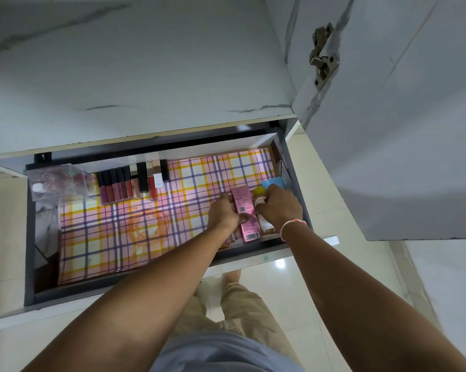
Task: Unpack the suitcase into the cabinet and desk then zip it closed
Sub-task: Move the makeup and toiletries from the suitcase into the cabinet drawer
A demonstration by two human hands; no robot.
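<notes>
While both hands are reaching into the open drawer, the scene is laying out like this:

Left hand: the left hand [226,214] is curling round the left edge of a pink box [246,214], thumb pressing on its lower face.
Right hand: the right hand [280,206] is gripping a small bottle with a yellow cap [260,197], just beside the pink box on its right; a pale wristband [290,226] is sitting on that wrist.
Task things: the pink box and the bottle are lying at the right end of the drawer [30,237], near its front wall; the suitcase is not showing.
Drawer floor: a checked liner [146,210] in pink, yellow and purple is covering the bottom, with an orange ring stain [146,228] left of centre.
Neighbours: a blue card or packet [274,182] is peeking out behind the right hand; a clear plastic box [60,181] holding small reddish items is sitting in the back left corner.
In the way: the desk [146,63] top is overhanging the drawer's back edge, and an open cabinet door [400,130] with a metal hinge [321,55] is hanging close on the right.
Counts: one pink box, one bottle, one clear box; a row of lip gloss tubes [127,185] is lining the back wall, roughly ten, exact number hard to tell.
</notes>
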